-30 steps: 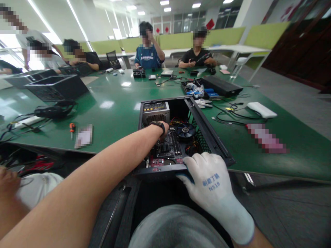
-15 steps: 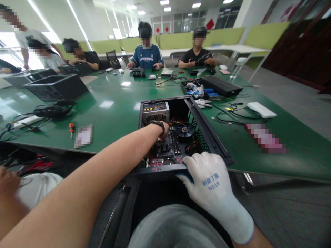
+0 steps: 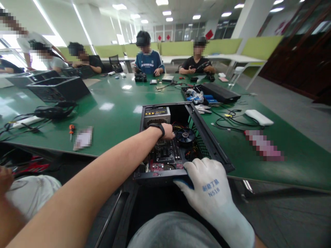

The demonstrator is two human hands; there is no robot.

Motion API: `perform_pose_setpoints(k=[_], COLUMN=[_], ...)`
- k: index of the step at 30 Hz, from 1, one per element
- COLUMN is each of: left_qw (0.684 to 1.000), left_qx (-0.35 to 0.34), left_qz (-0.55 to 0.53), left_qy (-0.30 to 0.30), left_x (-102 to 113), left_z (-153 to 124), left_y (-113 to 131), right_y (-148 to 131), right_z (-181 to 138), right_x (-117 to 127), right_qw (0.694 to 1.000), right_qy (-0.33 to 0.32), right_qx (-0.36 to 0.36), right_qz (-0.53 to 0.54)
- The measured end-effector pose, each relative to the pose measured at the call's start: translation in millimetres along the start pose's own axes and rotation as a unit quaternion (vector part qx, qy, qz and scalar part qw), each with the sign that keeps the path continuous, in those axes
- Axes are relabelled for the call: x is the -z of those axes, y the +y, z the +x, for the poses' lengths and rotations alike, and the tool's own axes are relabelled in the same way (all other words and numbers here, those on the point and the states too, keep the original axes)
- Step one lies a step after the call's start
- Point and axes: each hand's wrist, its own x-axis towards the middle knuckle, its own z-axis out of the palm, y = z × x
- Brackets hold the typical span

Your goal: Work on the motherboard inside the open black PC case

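An open black computer case lies on the table edge in front of me. Inside it are a power supply, a motherboard and a round black fan. My left hand, bare with a black band at the wrist, reaches into the case beside the fan. Its fingers are curled together, and whatever they grip is hidden. In a white glove, my right hand clasps the near rim of the case, thumb outside and fingers over the edge.
An orange-handled screwdriver lies left on the green table. Another empty-looking case stands farther left. Behind my case is a tray of gloves and tools; cables and a white box lie right. Several people sit around the table.
My left hand has moved slightly right and away from me, from over the motherboard to beside the fan. My right hand keeps its hold on the rim. The view has tilted up slightly.
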Motion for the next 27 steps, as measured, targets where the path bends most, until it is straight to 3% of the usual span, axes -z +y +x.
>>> perform_pose_setpoints(k=[6, 9, 13, 17, 22, 27], left_qw=[0.986, 0.964, 0.932, 0.911, 0.907, 0.908], left_qx=[-0.012, 0.008, 0.029, 0.052, 0.061, 0.063], left_qz=[-0.039, -0.097, -0.17, -0.21, -0.235, -0.258], left_qy=[0.164, 0.249, 0.319, 0.351, 0.343, 0.323], left_x=[36.6, 50.2, 58.9, 57.0, 45.9, 28.1], left_z=[-22.6, -31.4, -43.9, -54.3, -61.4, -66.1], left_y=[-1.4, -9.2, -23.0, -34.7, -40.8, -42.5], right_y=[10.9, 24.8, 47.2, 66.5, 80.3, 88.1], right_z=[21.2, 52.9, 113.9, 185.8, 272.5, 328.2], right_x=[-8.7, -17.8, -37.6, -62.1, -87.8, -102.0], right_qw=[1.0, 0.999, 0.997, 0.996, 0.992, 0.99], right_qy=[0.014, 0.007, -0.008, -0.014, -0.032, -0.047], right_qx=[0.002, 0.013, 0.011, -0.004, -0.038, -0.061], right_qz=[-0.016, -0.045, -0.077, -0.09, -0.113, -0.119])
